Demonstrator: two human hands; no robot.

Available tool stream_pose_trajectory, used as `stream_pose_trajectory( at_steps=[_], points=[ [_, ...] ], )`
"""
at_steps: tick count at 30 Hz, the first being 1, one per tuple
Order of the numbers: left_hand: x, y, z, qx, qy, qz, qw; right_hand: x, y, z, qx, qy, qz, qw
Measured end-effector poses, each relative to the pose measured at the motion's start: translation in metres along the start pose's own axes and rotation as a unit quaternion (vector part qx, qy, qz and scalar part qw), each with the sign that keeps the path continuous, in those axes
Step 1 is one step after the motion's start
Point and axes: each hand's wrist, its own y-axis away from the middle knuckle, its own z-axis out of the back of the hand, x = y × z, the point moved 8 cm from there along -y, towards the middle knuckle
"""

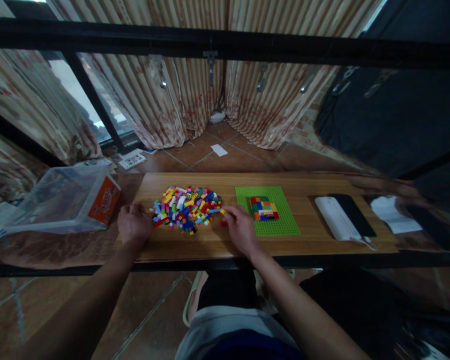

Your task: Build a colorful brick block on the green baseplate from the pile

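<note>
A heap of small toy building bricks (pixel 187 207) in many colours lies on the wooden board. My left hand (pixel 134 225) rests at the heap's left side, knuckles up, fingers curled under; whatever they may hold is hidden. At the heap's right edge, the thumb and fingers of my right hand (pixel 242 227) pinch a small yellow brick (pixel 222 211). A red brick (pixel 224 223) lies just below those fingertips. Right of this hand is a green baseplate (pixel 287 217), bearing a roughly square, multicoloured patch of joined bricks (pixel 263 208).
A clear plastic box (pixel 56 200) with an orange label stands left of the wooden board (pixel 202 245). To the right lie a white case-like object (pixel 335 217) with a cord and a dark flat object (pixel 356 215). A dark bar (pixel 225 45) crosses above the far side.
</note>
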Motion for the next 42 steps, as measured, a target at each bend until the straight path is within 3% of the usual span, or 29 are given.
stream_pose_trajectory(
  at_steps=[2, 5, 7, 10, 12, 14, 17, 20, 24, 27, 42],
  points=[
    [0.0, 0.0, 0.0, -0.001, -0.008, 0.001, 1.0, -0.014, 0.008, 0.01, -0.029, -0.173, -0.075, 0.982],
    [0.0, -0.001, -0.001, -0.001, -0.02, -0.004, 1.0, -0.04, 0.029, 0.019, -0.051, -0.376, -0.195, 0.904],
    [0.0, -0.001, -0.001, 0.001, -0.023, -0.006, 1.0, -0.053, 0.044, 0.026, -0.054, -0.436, -0.249, 0.863],
    [0.0, -0.001, -0.001, 0.004, -0.018, -0.004, 1.0, -0.068, 0.06, 0.044, -0.064, -0.457, -0.28, 0.842],
    [0.0, -0.001, 0.0, 0.001, -0.011, -0.005, 1.0, -0.078, 0.065, 0.059, -0.085, -0.433, -0.277, 0.854],
    [-0.001, -0.001, 0.001, -0.002, -0.005, -0.005, 1.0, -0.087, 0.066, 0.079, -0.121, -0.361, -0.256, 0.888],
    [-0.002, 0.0, 0.002, 0.004, 0.001, 0.002, 1.0, -0.09, 0.059, 0.108, -0.158, -0.176, -0.202, 0.951],
    [-0.003, -0.001, 0.003, 0.012, 0.01, 0.007, 1.0, -0.079, 0.045, 0.123, -0.144, 0.001, -0.119, 0.982],
    [-0.001, -0.001, 0.002, 0.01, 0.011, 0.007, 1.0, -0.06, 0.03, 0.126, -0.125, 0.145, 0.002, 0.981],
    [-0.001, -0.001, 0.002, 0.005, 0.016, 0.004, 1.0, -0.059, 0.024, 0.125, -0.125, 0.186, 0.043, 0.974],
    [-0.002, -0.001, 0.001, 0.033, -0.016, 0.015, 0.999, -0.074, 0.014, 0.129, -0.119, 0.17, 0.054, 0.977]
  ],
)
